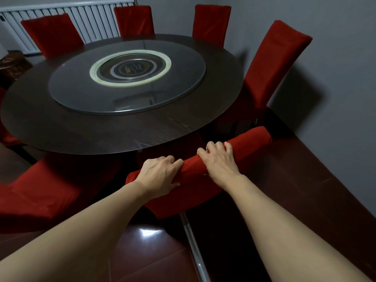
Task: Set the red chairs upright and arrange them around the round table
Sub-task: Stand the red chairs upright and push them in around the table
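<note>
The round dark wooden desk [61,127] carries a round glass turntable [183,82] at its middle, over a ringed centre emblem [130,68] too blurred to read. The glossy dark reddish floor [305,180] bears red fabric-covered chairs [274,64] standing close around the desk.

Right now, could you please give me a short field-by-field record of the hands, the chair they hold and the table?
left hand: grips top edge of near red chair's backrest
right hand: grips same edge, beside the left
near red chair: upright, at round table's near rim
glass turntable: centred on table, bare
other red chairs: four upright along far and right sides
radiator: on far wall
</note>
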A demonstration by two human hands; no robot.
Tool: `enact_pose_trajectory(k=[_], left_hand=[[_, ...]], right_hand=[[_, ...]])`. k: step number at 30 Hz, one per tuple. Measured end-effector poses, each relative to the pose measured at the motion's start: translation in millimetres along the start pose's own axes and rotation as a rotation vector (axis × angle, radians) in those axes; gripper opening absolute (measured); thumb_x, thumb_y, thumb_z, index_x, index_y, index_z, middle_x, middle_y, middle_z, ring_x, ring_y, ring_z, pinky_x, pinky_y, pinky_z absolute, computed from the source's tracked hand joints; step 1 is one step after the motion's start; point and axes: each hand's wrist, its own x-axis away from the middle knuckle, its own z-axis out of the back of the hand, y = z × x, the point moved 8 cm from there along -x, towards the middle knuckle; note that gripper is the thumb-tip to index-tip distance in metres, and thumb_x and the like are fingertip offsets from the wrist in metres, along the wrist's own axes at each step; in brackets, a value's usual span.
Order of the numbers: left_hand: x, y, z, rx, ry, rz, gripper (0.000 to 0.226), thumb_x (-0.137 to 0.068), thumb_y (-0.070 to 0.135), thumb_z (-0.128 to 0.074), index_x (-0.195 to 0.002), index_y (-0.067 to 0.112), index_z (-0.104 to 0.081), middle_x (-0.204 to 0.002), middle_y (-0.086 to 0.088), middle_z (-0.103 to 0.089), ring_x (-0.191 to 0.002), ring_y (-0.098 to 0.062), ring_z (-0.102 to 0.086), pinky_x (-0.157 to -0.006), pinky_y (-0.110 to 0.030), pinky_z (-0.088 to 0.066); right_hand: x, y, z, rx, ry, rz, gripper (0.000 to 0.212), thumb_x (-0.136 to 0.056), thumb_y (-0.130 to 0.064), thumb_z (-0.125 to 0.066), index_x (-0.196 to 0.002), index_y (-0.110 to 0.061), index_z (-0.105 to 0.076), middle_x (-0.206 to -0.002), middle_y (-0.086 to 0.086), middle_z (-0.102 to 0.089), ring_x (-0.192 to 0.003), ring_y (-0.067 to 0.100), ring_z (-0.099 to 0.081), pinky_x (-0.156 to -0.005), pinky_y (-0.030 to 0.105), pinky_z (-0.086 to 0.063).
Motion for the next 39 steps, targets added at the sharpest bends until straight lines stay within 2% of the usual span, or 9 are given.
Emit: enact_pose_trajectory(k=[6, 13, 17, 22, 29, 35, 39], left_hand=[[3.5, -0.3, 2.3, -0.002, -0.007, 0.026, 0.048, -0.077, 0.051, -0.069, -0.111, 0.021, -0.051, -0.096, 0.002, -0.056, -0.089, -0.020, -0.060, -0.056, -0.029, -0.033], [-1.9, -2.5, 1.6, -0.068, -0.078, -0.019, 0.050, -0.083, 0.053, -0.060, -0.120, 0.023, -0.044, -0.107, 0.003, -0.054, -0.098, -0.018, -0.057, -0.061, -0.030, -0.037], [4.1, -20.4, 1.5, -0.113, -0.116, 0.028, 0.054, -0.085, 0.054, -0.058, -0.127, 0.026, -0.039, -0.111, 0.003, -0.052, -0.102, -0.017, -0.055, -0.063, -0.029, -0.037], [10.8, -22.5, 3.1, -0.104, -0.124, 0.143, 0.056, -0.085, 0.051, -0.060, -0.129, 0.025, -0.036, -0.116, 0.000, -0.050, -0.108, -0.019, -0.051, -0.067, -0.031, -0.036], [22.6, -23.1, 9.2, -0.013, -0.106, 0.221, 0.056, -0.085, 0.049, -0.061, -0.129, 0.022, -0.038, -0.117, -0.001, -0.051, -0.109, -0.020, -0.049, -0.074, -0.031, -0.038], [35.4, -21.9, 20.5, 0.086, -0.150, 0.286, 0.067, -0.082, 0.054, -0.062, -0.134, 0.022, -0.035, -0.122, -0.003, -0.051, -0.114, -0.023, -0.050, -0.094, -0.037, -0.037], [39.8, -10.8, 38.1, 0.152, -0.129, 0.333, 0.074, -0.079, 0.058, -0.063, -0.137, 0.023, -0.034, -0.127, -0.003, -0.049, -0.120, -0.023, -0.048, -0.099, -0.039, -0.034]], right_hand=[[6.0, -2.8, 2.1, 0.016, -0.005, -0.031, 0.051, -0.086, -0.025, -0.063, -0.131, -0.021, -0.039, -0.129, 0.009, -0.042, -0.122, 0.029, -0.039, -0.112, 0.049, -0.014], [3.1, -5.1, 7.2, 0.023, 0.014, -0.080, 0.043, -0.090, -0.015, -0.054, -0.130, -0.019, -0.039, -0.129, 0.010, -0.043, -0.122, 0.030, -0.040, -0.114, 0.048, -0.015], [-3.8, -22.2, 8.3, 0.012, 0.035, -0.065, 0.043, -0.089, -0.013, -0.055, -0.128, -0.019, -0.040, -0.128, 0.011, -0.043, -0.122, 0.031, -0.039, -0.113, 0.049, -0.015], [-7.2, -24.6, 3.6, -0.017, -0.043, -0.016, 0.058, -0.084, -0.028, -0.067, -0.132, -0.020, -0.037, -0.130, 0.009, -0.040, -0.123, 0.030, -0.037, -0.113, 0.049, -0.013], [-4.9, -24.5, 5.4, -0.006, -0.151, 0.008, 0.066, -0.082, -0.035, -0.069, -0.136, -0.022, -0.034, -0.134, 0.009, -0.039, -0.127, 0.028, -0.034, -0.114, 0.046, -0.013], [14.8, -22.4, 24.5, -0.059, -0.160, 0.012, 0.087, -0.077, -0.048, -0.071, -0.146, -0.023, -0.024, -0.145, 0.008, -0.030, -0.138, 0.027, -0.022, -0.118, 0.044, -0.010], [27.8, -17.6, 48.4, -0.093, -0.141, 0.023, 0.086, -0.080, -0.051, -0.067, -0.147, -0.023, -0.021, -0.150, 0.010, -0.022, -0.141, 0.027, -0.015, -0.118, 0.044, -0.011]])
